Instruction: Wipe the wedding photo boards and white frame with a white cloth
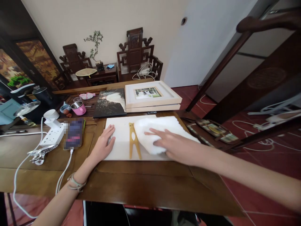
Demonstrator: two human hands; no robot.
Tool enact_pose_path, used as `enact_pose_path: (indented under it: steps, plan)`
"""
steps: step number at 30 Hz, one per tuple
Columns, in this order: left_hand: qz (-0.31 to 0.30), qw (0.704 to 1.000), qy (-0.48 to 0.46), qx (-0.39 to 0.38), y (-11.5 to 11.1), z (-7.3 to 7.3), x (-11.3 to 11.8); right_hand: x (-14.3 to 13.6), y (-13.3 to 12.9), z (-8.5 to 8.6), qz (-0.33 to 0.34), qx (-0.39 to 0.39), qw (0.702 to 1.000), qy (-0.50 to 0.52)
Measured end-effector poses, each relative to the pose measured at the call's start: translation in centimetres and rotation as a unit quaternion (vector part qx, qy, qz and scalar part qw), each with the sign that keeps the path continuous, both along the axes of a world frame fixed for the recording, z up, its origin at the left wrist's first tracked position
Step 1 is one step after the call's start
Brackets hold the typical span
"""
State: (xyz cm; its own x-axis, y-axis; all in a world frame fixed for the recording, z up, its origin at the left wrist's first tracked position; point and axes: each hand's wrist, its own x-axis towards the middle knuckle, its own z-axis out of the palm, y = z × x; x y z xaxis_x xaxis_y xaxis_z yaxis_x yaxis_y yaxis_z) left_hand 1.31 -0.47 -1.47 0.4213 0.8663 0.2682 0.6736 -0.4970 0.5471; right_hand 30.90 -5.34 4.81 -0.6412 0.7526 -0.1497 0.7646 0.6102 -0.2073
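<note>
Right hand (pixel 171 142), fingers spread flat, presses white cloth (pixel 160 131) on white board (pixel 119 138) at table's (pixel 145 185) far edge. Left hand (pixel 104 142), fingers together, pins board's left edge. Best: wipe evenly around the wooden stand (pixel 134 141), keeping the board steadied.

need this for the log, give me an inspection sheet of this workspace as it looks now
surface: wooden table, dark brown.
job's things: white board lying flat; white cloth and yellow stand piece on it.
clutter: phone, power strip, pink pot, stacked picture frames.
hands: left hand flat on the board; right hand pressing the cloth.
cables: white cable running from the phone off the table edge.
surroundings: carved chairs, red tile floor.
</note>
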Motion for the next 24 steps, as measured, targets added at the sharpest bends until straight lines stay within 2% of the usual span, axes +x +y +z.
enact_pose_path:
  steps: [4, 7, 10, 16, 19, 21, 24]
  plan:
    - [0.003, 1.000, -0.003, -0.001, 0.0, 0.0, -0.1, 0.3, 5.3, 0.7, -0.023, 0.011, 1.000, -0.011]
    - [0.004, 1.000, -0.003, -0.002, 0.1, 0.0, -0.2, 0.1, 6.9, 1.2, -0.034, 0.012, 0.999, -0.017]
    - [0.003, 1.000, -0.003, -0.004, 0.0, 0.0, -0.2, -0.4, 5.4, 1.4, -0.039, 0.008, 0.999, -0.019]
    - [0.003, 1.000, 0.000, 0.001, 0.0, 0.1, -0.1, -0.6, -3.0, 2.0, -0.013, -0.074, 0.997, -0.006]
    - [0.003, 1.000, 0.003, 0.004, 0.0, 0.1, 0.0, -0.3, -5.9, 2.3, 0.005, -0.108, 0.994, -0.011]
    - [0.003, 1.000, 0.005, 0.005, 0.0, 0.1, 0.1, -0.2, -6.0, 2.4, -0.002, -0.116, 0.993, -0.012]
    - [0.003, 1.000, 0.009, 0.002, 0.0, 0.1, 0.1, -0.6, -3.5, 2.2, -0.039, -0.091, 0.995, -0.021]
